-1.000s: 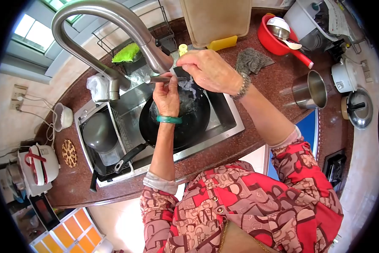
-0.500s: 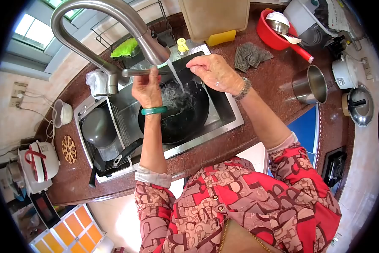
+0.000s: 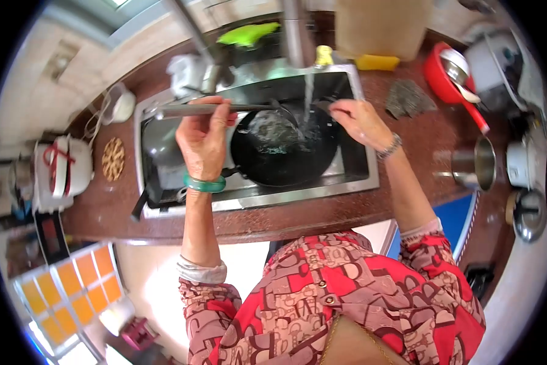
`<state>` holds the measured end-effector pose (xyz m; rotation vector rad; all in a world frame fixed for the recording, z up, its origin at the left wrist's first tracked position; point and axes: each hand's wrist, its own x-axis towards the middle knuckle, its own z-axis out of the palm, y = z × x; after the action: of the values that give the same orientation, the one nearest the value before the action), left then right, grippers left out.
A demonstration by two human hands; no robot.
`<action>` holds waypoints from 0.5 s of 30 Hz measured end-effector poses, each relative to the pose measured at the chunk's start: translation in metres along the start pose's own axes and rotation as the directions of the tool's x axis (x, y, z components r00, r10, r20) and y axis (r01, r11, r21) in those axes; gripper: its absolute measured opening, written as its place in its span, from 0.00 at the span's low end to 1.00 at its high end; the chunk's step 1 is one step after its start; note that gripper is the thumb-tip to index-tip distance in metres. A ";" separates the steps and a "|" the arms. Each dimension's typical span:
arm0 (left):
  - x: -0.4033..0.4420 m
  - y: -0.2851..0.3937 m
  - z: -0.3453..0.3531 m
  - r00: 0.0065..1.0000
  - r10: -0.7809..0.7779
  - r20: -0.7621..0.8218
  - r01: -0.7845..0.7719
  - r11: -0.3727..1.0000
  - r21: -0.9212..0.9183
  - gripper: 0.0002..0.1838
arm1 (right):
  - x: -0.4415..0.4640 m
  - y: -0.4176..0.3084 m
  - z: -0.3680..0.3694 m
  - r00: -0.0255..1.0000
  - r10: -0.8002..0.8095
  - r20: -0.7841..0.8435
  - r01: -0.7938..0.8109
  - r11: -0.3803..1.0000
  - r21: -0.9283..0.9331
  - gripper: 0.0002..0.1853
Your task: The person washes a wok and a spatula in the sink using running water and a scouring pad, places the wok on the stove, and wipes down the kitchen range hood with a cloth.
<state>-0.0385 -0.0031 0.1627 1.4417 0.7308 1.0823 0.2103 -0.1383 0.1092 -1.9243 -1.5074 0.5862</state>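
My left hand [image 3: 203, 137], a green bangle at its wrist, is closed around the grey handle of a long metal cooking utensil [image 3: 176, 111]. The utensil reaches across the sink, and its dark curved far end is over a black wok [image 3: 267, 173]. Water [image 3: 308, 91] streams from the faucet [image 3: 294, 36] into the wok, which stands in the steel sink [image 3: 340, 188] with churning water inside. Beyond the wok's right edge, my right hand [image 3: 363, 126] has its fingers bent together beside the stream. Whether something dark at its fingertips is held I cannot make out.
A dark lid-like dome [image 3: 164, 143] lies in the sink's left part. Right of the sink are a grey cloth [image 3: 409, 98], a red pan [image 3: 441, 79] with bowls and a steel pot [image 3: 474, 161]. A lattice trivet [image 3: 112, 159] and a rice cooker [image 3: 72, 167] are left.
The view has shifted, so the sink appears farther right. My left hand has moved left of the wok with the utensil. My right hand has drawn its fingers together and sits lower, right of the stream.
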 end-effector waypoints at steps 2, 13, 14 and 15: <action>-0.010 0.009 -0.028 0.998 0.007 0.059 -0.011 0.998 0.059 0.08 | -0.002 -0.002 0.011 0.995 -0.076 0.064 0.073 0.996 0.049 0.11; -0.078 0.100 -0.190 0.850 0.209 -0.483 -0.109 0.968 0.228 0.09 | 0.015 -0.041 0.056 0.910 -0.048 0.412 0.022 0.997 0.068 0.13; -0.084 0.108 -0.204 0.823 0.240 -0.514 -0.117 0.959 0.260 0.08 | 0.016 -0.044 0.060 0.895 -0.016 0.446 -0.016 0.997 0.069 0.13; -0.091 0.115 -0.220 0.790 0.270 -0.551 -0.126 0.950 0.286 0.09 | 0.016 -0.048 0.066 0.887 -0.040 0.460 0.002 0.997 0.081 0.13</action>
<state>-0.2900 -0.0154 0.2431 1.4063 1.1968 1.6936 0.1364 -0.1019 0.0964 -1.7815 -1.7544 1.1417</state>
